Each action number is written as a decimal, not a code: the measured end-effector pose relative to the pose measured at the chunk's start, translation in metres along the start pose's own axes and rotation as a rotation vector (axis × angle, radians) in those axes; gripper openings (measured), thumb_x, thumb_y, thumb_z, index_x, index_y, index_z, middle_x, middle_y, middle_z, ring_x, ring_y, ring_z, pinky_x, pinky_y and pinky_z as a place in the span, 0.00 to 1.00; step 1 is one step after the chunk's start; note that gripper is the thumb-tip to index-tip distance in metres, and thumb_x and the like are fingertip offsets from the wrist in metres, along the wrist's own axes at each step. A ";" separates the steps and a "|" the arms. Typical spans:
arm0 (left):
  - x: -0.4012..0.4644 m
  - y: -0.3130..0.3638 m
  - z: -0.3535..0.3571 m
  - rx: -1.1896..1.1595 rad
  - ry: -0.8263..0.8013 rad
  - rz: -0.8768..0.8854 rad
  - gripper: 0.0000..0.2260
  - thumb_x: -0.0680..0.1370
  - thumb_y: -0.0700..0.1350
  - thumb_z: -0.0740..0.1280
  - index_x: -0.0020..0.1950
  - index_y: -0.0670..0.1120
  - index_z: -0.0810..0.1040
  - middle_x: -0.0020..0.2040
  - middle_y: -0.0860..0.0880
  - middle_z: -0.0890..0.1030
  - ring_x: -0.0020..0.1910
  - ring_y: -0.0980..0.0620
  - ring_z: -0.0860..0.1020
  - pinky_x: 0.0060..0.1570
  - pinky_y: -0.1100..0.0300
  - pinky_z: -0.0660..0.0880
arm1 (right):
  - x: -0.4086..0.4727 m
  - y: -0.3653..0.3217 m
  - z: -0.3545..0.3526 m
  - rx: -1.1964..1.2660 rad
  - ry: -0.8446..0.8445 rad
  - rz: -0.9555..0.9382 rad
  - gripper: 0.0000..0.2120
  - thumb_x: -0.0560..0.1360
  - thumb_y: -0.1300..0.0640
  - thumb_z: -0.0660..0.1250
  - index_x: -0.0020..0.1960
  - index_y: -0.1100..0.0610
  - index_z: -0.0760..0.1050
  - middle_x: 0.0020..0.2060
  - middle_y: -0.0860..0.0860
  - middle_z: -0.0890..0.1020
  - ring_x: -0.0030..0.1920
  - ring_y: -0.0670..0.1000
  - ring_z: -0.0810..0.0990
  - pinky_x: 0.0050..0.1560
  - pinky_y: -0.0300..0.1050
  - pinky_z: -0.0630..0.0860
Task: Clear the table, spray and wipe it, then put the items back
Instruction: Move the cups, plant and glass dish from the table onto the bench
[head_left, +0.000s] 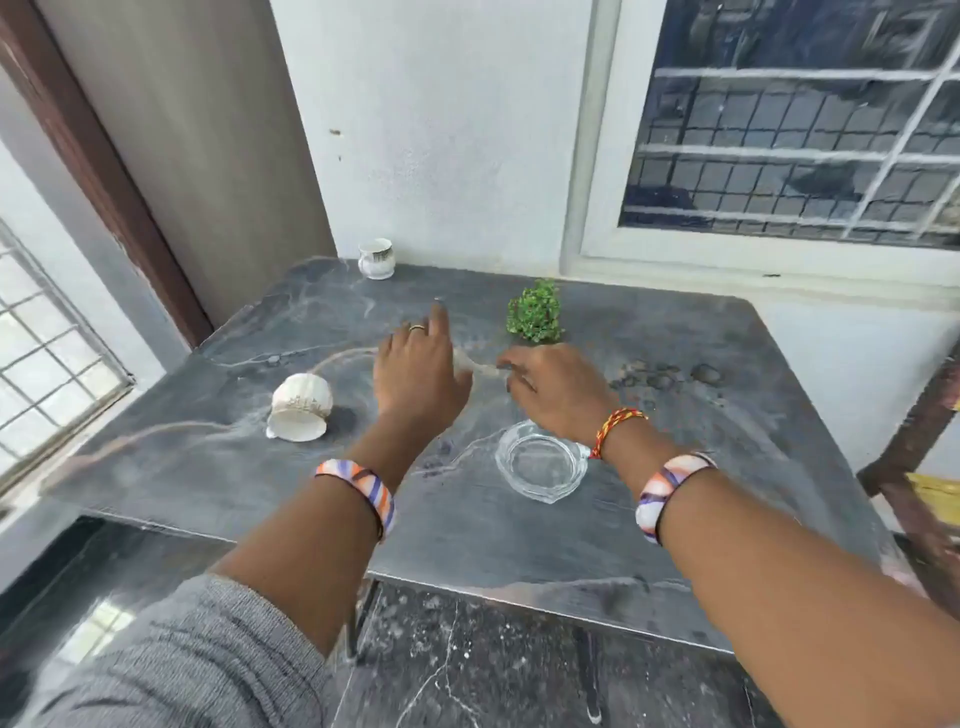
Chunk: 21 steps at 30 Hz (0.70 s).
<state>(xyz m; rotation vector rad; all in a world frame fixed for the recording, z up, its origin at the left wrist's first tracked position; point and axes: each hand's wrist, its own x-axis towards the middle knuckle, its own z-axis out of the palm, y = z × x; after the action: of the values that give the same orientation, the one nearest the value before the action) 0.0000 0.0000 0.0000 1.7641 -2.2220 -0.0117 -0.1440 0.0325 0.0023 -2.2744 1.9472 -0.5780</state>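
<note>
The dark marble table (519, 530) carries a white cup lying on its side (300, 408) at the left. Another white cup (376, 258) stands upright at the back edge. A small green plant (535, 312) sits in the middle back, and a clear glass dish (540, 460) sits nearer me. My left hand (415, 374) hovers over the table's middle with its fingers loose and a ring on one finger. My right hand (556, 389) is just right of it, above the dish. Its fingertips pinch one end of a pale thin object (478, 365), which is blurred.
Dark crumbs or dirt spots (667, 375) lie on the right part of the table. A white wall and a barred window (800, 156) stand behind it. A wooden chair frame (904, 467) is at the right edge, another window (52, 338) at the left.
</note>
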 end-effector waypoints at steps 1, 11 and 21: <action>-0.002 -0.014 0.001 0.068 -0.009 -0.126 0.38 0.73 0.53 0.67 0.75 0.42 0.51 0.70 0.38 0.68 0.71 0.38 0.63 0.71 0.46 0.58 | 0.005 -0.003 0.010 0.012 -0.042 -0.014 0.15 0.76 0.56 0.60 0.60 0.54 0.77 0.52 0.59 0.83 0.54 0.61 0.79 0.50 0.51 0.76; 0.052 -0.163 0.029 0.204 -0.537 -0.405 0.43 0.64 0.48 0.77 0.73 0.47 0.57 0.71 0.37 0.65 0.70 0.36 0.65 0.67 0.39 0.65 | 0.099 -0.042 0.090 -0.028 -0.411 -0.276 0.28 0.77 0.55 0.60 0.75 0.51 0.56 0.67 0.58 0.73 0.66 0.59 0.71 0.63 0.51 0.69; 0.196 -0.148 0.031 -0.773 -0.645 -0.514 0.23 0.74 0.59 0.64 0.52 0.39 0.76 0.38 0.43 0.79 0.29 0.49 0.77 0.28 0.61 0.78 | 0.198 -0.036 0.122 0.660 -0.278 -0.142 0.60 0.61 0.52 0.80 0.76 0.49 0.40 0.75 0.52 0.58 0.70 0.40 0.57 0.66 0.28 0.55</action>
<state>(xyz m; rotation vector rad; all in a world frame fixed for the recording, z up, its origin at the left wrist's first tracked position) 0.0949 -0.2285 -0.0127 1.9064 -1.6079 -1.4992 -0.0465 -0.1740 -0.0550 -1.9387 1.2309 -0.7345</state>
